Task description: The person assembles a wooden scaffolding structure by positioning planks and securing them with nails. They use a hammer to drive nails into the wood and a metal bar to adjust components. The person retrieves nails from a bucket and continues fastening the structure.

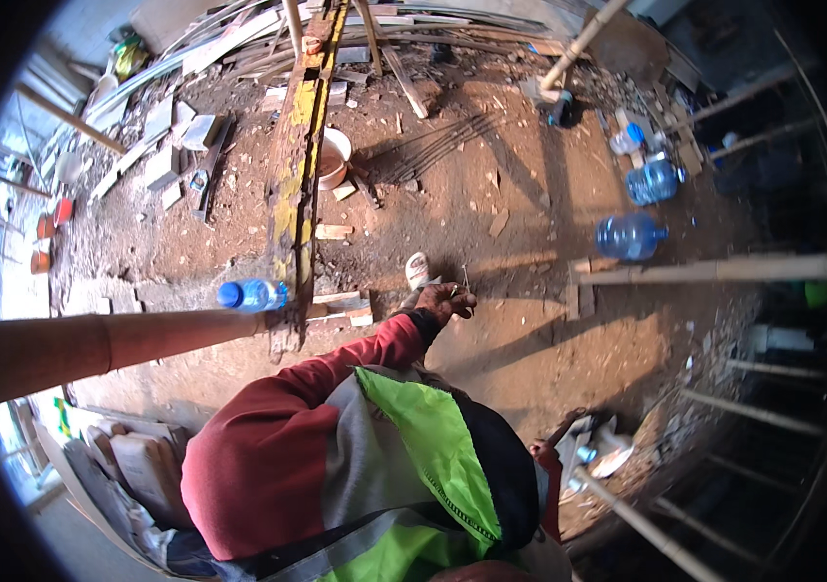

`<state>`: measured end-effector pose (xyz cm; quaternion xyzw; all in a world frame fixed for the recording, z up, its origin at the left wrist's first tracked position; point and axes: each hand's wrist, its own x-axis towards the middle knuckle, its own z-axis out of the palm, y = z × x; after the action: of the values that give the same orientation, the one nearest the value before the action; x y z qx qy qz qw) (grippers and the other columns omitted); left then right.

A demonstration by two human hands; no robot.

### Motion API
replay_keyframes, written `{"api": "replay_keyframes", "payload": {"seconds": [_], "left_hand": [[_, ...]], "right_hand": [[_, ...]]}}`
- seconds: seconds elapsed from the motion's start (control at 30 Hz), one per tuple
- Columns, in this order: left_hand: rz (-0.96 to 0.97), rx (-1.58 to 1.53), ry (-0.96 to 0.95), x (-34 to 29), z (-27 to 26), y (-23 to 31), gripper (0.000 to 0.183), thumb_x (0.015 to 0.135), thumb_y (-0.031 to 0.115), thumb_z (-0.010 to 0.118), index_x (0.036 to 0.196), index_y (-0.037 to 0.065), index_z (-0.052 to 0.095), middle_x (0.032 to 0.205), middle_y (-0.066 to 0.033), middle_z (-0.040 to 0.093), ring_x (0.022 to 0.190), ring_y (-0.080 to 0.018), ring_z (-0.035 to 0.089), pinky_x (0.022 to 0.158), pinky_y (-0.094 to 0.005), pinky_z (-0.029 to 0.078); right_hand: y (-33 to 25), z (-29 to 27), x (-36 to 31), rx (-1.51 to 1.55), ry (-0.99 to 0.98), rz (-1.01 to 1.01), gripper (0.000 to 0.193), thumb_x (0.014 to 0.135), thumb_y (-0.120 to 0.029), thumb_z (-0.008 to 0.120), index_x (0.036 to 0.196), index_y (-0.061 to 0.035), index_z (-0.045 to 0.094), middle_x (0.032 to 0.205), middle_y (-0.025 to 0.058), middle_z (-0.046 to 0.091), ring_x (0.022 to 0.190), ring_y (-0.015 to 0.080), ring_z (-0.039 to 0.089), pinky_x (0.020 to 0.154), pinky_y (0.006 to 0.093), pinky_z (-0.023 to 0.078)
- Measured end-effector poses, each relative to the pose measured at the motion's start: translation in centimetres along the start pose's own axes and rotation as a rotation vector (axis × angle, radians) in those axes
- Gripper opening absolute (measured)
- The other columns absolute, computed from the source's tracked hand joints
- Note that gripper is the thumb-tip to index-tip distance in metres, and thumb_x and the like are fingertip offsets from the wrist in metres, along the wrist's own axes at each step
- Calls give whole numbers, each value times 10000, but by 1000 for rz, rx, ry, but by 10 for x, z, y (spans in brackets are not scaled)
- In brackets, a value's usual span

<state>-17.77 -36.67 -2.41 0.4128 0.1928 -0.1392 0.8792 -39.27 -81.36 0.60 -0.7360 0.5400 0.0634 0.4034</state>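
Note:
My left hand (445, 302) reaches forward in a red sleeve with a dark cuff. Its fingers are curled round a thin, wire-like piece (466, 277) whose end sticks up past the knuckles. Just beyond it a light-coloured shoe (418, 267) stands on the bare earth. Lower and to the right, my right hand (541, 450) stays close to my side, partly cut off from view by my vest. A dark, rod-like thing (568, 424) juts out from its fingers. I cannot make out its exact kind.
A weathered plank (295, 194) runs away from me, with a blue-capped water bottle (254, 295) on it. Beside the plank stands a bucket (334, 155). Large blue water jugs (627, 237) lie at right. Bamboo poles (724, 272) cross at both sides; scrap wood (340, 306) litters the ground.

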Motion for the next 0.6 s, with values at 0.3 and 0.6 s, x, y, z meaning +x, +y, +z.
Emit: {"api": "replay_keyframes", "payload": {"seconds": [0.3, 0.6], "left_hand": [[271, 131, 85, 220, 22, 174, 234, 900, 90, 765, 1075, -22, 656, 936, -112, 732, 828, -214, 723, 733, -355, 599], [553, -8, 187, 335, -22, 274, 539, 926, -21, 582, 1437, 51, 428, 963, -191, 689, 878, -289, 716, 768, -428, 603]], "right_hand": [[-235, 174, 139, -301, -309, -86, 479, 720, -393, 807, 909, -8, 594, 840, 196, 593, 782, 364, 592, 692, 490, 474], [-514, 360, 267, -454, -477, -391, 538, 719, -434, 799, 937, 7, 581, 885, 227, 588, 848, 407, 589, 755, 519, 472]]}}
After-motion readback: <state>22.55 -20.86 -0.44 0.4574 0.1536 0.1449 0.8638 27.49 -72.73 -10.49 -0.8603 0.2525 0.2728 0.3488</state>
